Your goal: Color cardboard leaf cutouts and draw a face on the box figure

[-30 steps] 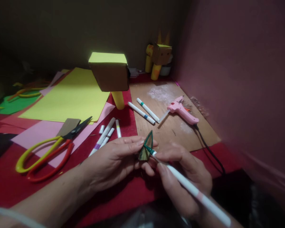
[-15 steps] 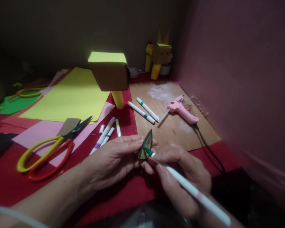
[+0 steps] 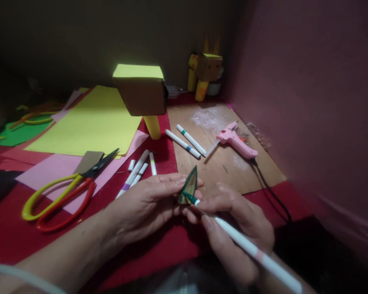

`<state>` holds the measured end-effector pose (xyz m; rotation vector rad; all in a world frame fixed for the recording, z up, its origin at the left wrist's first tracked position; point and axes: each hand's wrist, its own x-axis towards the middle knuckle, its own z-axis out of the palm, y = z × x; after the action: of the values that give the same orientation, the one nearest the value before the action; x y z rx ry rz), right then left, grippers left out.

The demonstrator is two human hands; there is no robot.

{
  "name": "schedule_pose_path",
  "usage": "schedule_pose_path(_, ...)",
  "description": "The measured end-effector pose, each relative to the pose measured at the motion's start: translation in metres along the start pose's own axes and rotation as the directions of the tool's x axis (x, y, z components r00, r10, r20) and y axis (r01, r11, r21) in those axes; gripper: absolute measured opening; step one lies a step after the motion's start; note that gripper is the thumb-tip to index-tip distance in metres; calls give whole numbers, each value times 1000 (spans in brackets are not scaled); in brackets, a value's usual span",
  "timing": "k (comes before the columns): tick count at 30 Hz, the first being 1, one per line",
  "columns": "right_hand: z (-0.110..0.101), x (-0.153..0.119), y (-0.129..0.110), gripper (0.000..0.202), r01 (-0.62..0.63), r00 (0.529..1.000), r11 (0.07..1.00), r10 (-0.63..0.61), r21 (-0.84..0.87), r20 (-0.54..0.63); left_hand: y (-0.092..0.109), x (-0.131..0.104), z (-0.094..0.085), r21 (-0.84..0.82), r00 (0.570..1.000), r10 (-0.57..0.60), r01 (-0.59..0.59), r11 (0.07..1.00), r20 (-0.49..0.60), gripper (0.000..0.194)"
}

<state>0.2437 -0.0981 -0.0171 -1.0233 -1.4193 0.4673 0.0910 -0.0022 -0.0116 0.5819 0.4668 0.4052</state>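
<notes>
My left hand [image 3: 155, 204] pinches a small pointed cardboard piece [image 3: 190, 184] with dark green along its edges. A white marker [image 3: 245, 240] with a green tip lies in the grip of my right hand [image 3: 239, 228], and its tip touches the lower left part of the piece. Several more markers [image 3: 135, 173] lie just beyond my left hand. Two others [image 3: 184, 143] rest on the wooden board, one with a blue band and one with a green band.
Red-and-yellow scissors [image 3: 61, 200] lie at left by yellow paper [image 3: 88, 122]. A cardboard box [image 3: 141, 94] on a yellow tube stands behind. On the board [image 3: 208, 171] is a pink glue gun [image 3: 237, 143]; a cardboard figure [image 3: 210, 67] stands at the back.
The marker tip has shifted slightly to the left and down on the cardboard piece. My left hand holds the piece in nearly the same place.
</notes>
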Motion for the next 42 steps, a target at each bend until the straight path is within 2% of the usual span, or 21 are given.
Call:
schedule_pose_path(11, 0, 3, 0, 24, 15, 1000, 1000, -15, -4, -27, 0, 0, 0, 2, 1000, -13, 13, 1000, 0, 25)
schedule_pose_path(23, 0, 0, 0, 22, -5, 1000, 1000, 5, 6, -9, -1, 0, -3, 30, 1000, -25, 26, 999, -17, 24)
schedule_pose_path(31, 0, 2, -2, 23, 23, 999, 1000, -22, -21, 27, 0, 1, -2, -13, 999, -9, 9, 1000, -30, 26)
schedule_pose_path(37, 1, -1, -1, 25, 3, 1000, 999, -3, 32, -14, 0, -1, -1, -7, 1000, -11, 11, 1000, -10, 25)
schedule_pose_path(42, -1, 2, -2, 23, 31, 999, 999, -32, 22, 35, 0, -2, 0, -17, 1000, -13, 13, 1000, -15, 29)
